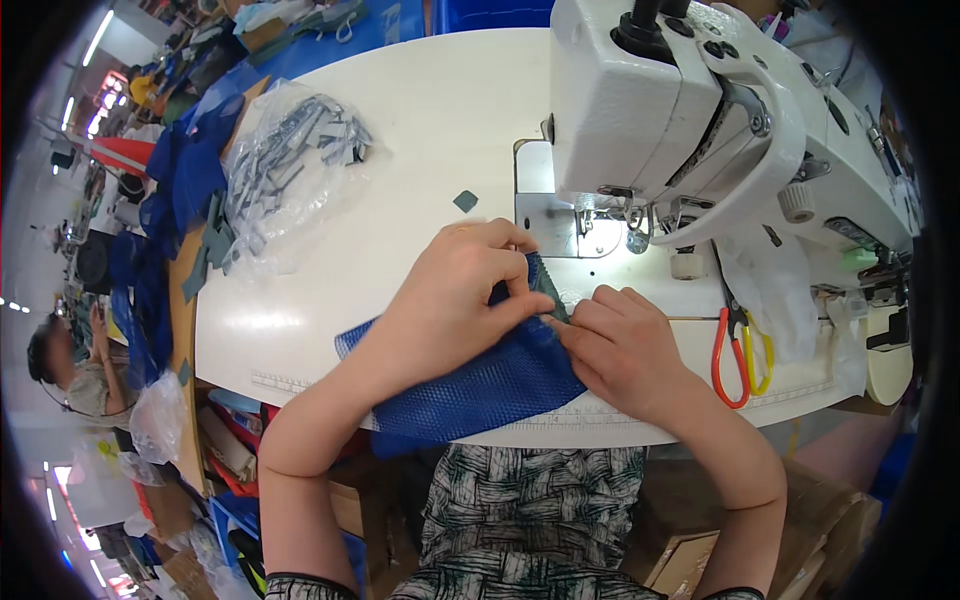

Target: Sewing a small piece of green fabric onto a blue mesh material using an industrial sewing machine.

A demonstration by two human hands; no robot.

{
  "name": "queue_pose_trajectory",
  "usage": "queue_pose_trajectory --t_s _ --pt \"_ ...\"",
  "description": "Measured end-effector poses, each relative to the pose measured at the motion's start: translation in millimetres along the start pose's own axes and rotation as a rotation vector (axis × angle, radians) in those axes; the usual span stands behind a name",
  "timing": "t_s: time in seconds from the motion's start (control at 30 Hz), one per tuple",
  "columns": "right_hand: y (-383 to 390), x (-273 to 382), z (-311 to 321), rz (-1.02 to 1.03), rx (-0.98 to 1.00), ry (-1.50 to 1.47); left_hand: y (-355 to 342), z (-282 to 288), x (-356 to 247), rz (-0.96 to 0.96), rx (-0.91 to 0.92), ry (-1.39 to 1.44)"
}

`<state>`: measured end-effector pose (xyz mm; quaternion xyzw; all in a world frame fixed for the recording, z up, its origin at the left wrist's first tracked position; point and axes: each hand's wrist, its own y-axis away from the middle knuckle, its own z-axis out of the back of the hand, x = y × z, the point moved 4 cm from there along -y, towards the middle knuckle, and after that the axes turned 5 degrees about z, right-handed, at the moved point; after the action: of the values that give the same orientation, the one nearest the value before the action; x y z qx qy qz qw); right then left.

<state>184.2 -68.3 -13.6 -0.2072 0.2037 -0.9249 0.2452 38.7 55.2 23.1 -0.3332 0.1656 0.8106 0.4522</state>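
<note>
Blue mesh fabric [470, 405] with a grey-green edge piece [548, 285] lies on the white sewing table [290, 350], just in front of the machine's needle plate [545, 225]. My left hand [460, 290] pinches the fabric at its upper edge, thumb and index meeting over the grey-green piece. My right hand [620, 350] grips the same edge just right and below, fingers curled, its fingertips almost touching my left thumb. The presser foot [635, 240] is above and right of the fabric. A small grey square [465, 201] lies left of the plate.
A white sewing machine [660, 110] fills the upper right. Red- and yellow-handled scissors [732, 370] lie at right. A plastic bag of grey strips [295, 160] sits at upper left, beside blue cloth [190, 190]. A co-worker [85, 370] is at far left.
</note>
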Motion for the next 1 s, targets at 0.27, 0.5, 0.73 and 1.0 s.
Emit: queue_pose_trajectory --t_s 0.27,0.5,0.73,1.0 --pt "-1.4 0.4 -0.6 -0.076 -0.026 -0.070 14.1 -28.5 20.0 0.147 -0.253 0.191" --pt "-3.3 2.0 -5.6 -0.098 0.012 -0.183 21.8 -34.8 9.9 0.019 -0.334 0.140" --pt "-0.3 8.7 -11.3 -0.011 -0.020 -0.039 33.9 -6.5 1.1 -0.174 -0.010 -0.259" --pt "-1.3 11.4 -7.9 -0.041 -0.027 -0.065 57.2 -23.5 10.4 -0.181 -0.015 -0.324"
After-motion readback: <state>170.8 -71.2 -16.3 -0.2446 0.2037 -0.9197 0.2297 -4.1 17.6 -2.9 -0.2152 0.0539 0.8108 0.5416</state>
